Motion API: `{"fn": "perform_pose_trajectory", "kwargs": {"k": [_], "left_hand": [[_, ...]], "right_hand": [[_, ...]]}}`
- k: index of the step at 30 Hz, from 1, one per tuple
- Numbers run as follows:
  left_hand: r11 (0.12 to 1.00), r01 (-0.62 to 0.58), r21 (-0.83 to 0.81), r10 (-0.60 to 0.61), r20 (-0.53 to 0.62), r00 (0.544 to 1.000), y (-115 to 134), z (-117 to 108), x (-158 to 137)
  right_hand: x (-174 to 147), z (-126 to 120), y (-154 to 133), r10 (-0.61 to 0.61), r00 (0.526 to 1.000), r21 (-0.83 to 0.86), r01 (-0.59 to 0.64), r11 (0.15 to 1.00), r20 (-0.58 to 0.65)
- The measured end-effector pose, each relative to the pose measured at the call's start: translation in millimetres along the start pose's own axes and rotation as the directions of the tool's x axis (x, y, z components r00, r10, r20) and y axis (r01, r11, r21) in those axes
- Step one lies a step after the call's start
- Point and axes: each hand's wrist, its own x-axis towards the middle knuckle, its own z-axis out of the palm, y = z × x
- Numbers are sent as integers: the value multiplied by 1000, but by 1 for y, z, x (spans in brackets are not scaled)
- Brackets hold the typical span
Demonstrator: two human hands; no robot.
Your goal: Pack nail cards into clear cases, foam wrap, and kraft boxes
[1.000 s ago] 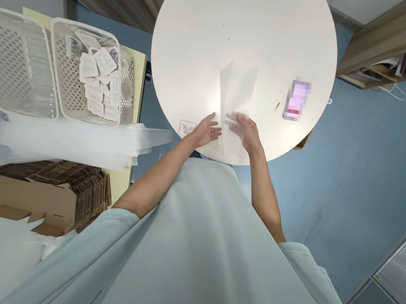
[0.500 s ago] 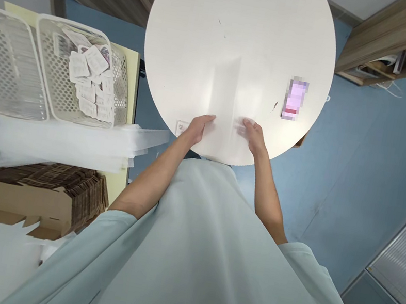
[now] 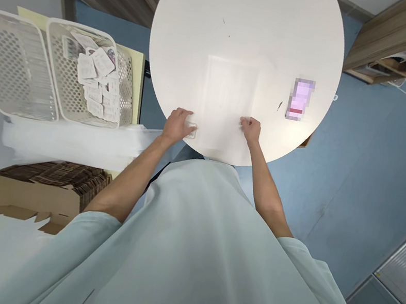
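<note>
A translucent white sheet (image 3: 229, 93), thin like packing foam, lies flat on the round white table (image 3: 251, 14) close to my body. My right hand (image 3: 251, 129) pinches the sheet at its right edge, thumb and fingers together. By the sheet's lower left side, my left hand (image 3: 176, 125) is open, thumb and forefinger spread apart. Its thumb reaches over a small clear flat packet (image 3: 191, 132) near the table edge; whether it presses on the packet, I cannot tell. My left fingers partly cover that packet.
A pink and purple blurred item (image 3: 300, 100) lies on the table's right side. On the left, a white basket (image 3: 79, 98) holds several white packets, beside another basket (image 3: 9, 65). Below them are a stack of white sheets (image 3: 66, 143) and flattened cardboard boxes (image 3: 38, 196).
The sheet, narrower with an upright crease before, is now spread wider and flat. My left hand has moved left from the sheet to the small packet. My right hand stays near the sheet's right edge.
</note>
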Motion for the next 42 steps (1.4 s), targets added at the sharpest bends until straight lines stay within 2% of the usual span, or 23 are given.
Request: {"fn": "perform_pose_trajectory", "kwargs": {"k": [4,8,10,13,17,20,26,31,36,42], "left_hand": [[966,-96,240,44,213,976,-22,-11,-21],[855,-197,480,52,299,953,-29,-11,-30],[814,-223,536,53,313,948,-28,-9,-30],[812,-219,541,69,284,956,-24,-6,-28],[842,-168,512,92,171,981,-16,0,-25],[858,-170,484,117,137,984,-7,5,-21],[836,-318,447,222,254,941,20,25,-7],[795,-396,460,240,360,901,38,52,6],[773,-430,467,234,419,877,42,71,12],[774,-412,481,220,406,887,37,76,9]], "right_hand": [[5,2,7,-27,999,-99,23,995,-32],[0,2,14,-38,994,-212,15,977,-103],[-6,2,17,-22,990,-232,-11,973,-140],[-21,2,23,13,988,-259,-53,965,-156],[-43,3,30,60,986,-293,-103,951,-153],[-54,6,34,101,985,-298,-139,944,-140],[-60,6,34,109,987,-359,-145,922,-120],[-57,-3,33,94,989,-357,-128,925,-111],[-59,-9,35,123,986,-340,-154,928,-112],[-69,-7,37,144,987,-399,-161,903,-71]]}}
